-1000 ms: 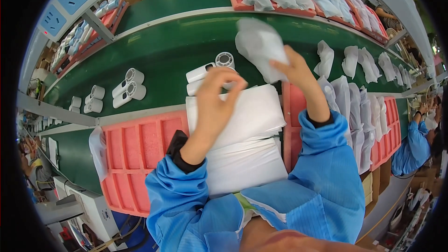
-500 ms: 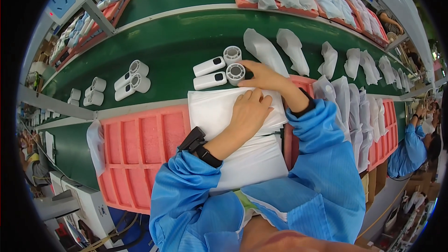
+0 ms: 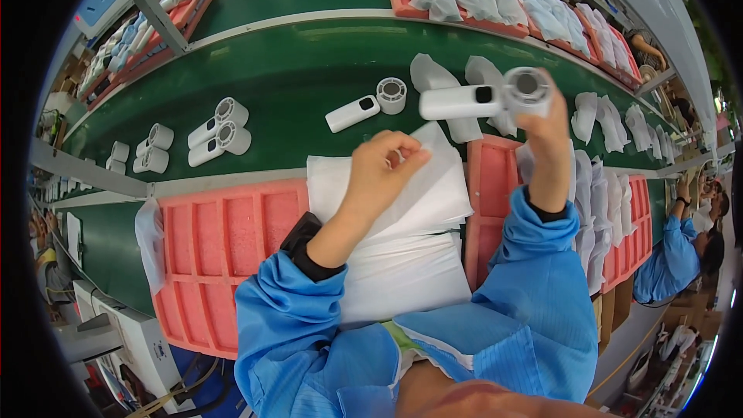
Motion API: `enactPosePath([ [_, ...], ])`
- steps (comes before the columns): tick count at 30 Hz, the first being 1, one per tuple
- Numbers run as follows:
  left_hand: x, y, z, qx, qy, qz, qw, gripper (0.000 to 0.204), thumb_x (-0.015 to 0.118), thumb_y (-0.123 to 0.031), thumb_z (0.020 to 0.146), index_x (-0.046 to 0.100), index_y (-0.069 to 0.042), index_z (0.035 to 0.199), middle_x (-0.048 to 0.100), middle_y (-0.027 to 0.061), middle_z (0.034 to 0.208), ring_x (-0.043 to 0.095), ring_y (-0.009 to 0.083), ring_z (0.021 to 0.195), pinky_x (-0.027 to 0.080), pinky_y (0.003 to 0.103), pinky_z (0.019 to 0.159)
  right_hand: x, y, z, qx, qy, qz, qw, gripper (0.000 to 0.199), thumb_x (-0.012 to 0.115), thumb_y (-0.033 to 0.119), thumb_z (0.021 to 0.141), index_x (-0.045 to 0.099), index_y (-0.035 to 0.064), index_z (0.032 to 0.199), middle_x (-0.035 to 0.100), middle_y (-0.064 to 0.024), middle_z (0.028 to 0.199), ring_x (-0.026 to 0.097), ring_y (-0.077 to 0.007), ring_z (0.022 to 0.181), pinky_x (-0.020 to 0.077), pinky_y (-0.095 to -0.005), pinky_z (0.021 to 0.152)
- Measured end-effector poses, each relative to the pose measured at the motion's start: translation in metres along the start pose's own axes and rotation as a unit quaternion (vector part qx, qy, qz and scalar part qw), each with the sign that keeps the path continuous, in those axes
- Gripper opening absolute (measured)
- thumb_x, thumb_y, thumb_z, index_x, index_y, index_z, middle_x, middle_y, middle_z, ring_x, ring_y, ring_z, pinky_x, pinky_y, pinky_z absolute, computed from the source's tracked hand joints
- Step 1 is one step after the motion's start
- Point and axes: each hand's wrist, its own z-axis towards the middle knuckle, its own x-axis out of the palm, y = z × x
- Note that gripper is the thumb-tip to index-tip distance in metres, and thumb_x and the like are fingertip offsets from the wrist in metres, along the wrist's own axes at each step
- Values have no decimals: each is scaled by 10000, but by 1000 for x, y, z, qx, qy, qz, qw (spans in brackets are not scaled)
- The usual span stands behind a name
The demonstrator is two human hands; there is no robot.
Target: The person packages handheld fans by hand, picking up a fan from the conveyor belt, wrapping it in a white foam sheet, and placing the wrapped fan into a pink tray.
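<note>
My right hand point(image 3: 546, 128) is closed around the round vented head of a white handheld fan point(image 3: 462, 102), raised above the green bench. The fan's handle points left and a small black panel shows on it. My left hand point(image 3: 387, 170), fingers pinched, holds the lifted edge of the top white bag point(image 3: 435, 156) of a stack. A second bundle of white bags point(image 3: 406, 279) lies nearer to me. Beyond my left hand another white fan point(image 3: 354, 113) rests on the bench, head to the right.
An empty-celled pink foam tray point(image 3: 224, 263) lies left of the bags. Another pink tray point(image 3: 491, 209) on the right carries bagged items point(image 3: 592, 217). More fans point(image 3: 218, 135) stand in groups along the green bench point(image 3: 294, 54). Bagged pieces point(image 3: 437, 85) lie at the far right.
My right hand has lifted the nearer fan of the pair off the bench and carried it to the right. My left hand has moved slightly left, and the top bag's edge is now raised.
</note>
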Motion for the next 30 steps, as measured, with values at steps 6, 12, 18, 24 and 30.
enactPosePath([
  [6, -15, -23, 3, -64, -40, -105, 992, 129, 749, -142, 835, 671, -40, 852, 598, -34, 753, 455, 52, 577, 367, 213, 530, -4, 24, -7, -90, 121, -31, 988, 616, 796, 227, 539, 552, 16, 1063, 587, -58, 1000, 566, -150, 878, 445, -271, 784],
  [12, -18, -50, -6, -72, -105, -200, 971, 93, 698, -122, 888, 663, -36, 899, 634, -24, 819, 516, 54, 660, 394, 209, 580, 58, 11, -17, -90, 215, -65, 970, 620, 783, 175, 500, 526, 17, 1042, 555, -95, 1006, 538, -193, 897, 419, -301, 786],
  [18, -24, -64, -9, -72, -94, -354, 928, 50, 644, -84, 917, 658, -36, 923, 647, 18, 870, 559, 87, 797, 431, 232, 690, 100, 1, -32, -215, 148, -231, 937, 704, 788, 53, 537, 521, 6, 1187, 531, -152, 1036, 555, -280, 914, 452, -351, 803],
  [24, -9, -57, -21, 151, -108, 63, 981, 57, 656, -56, 880, 668, -2, 893, 646, 70, 863, 588, 147, 780, 447, 241, 683, 108, 6, -40, -227, 101, -317, 915, 799, 802, 29, 565, 491, 25, 1301, 509, -141, 1093, 584, -337, 934, 507, -390, 756],
  [30, 6, -59, -24, 167, -105, 94, 976, 38, 646, -30, 872, 665, -1, 886, 628, 83, 847, 583, 152, 724, 450, 233, 644, 101, -1, -36, -240, 65, -336, 908, 829, 816, 56, 591, 463, 5, 1339, 497, -161, 1121, 562, -332, 983, 490, -371, 798],
])
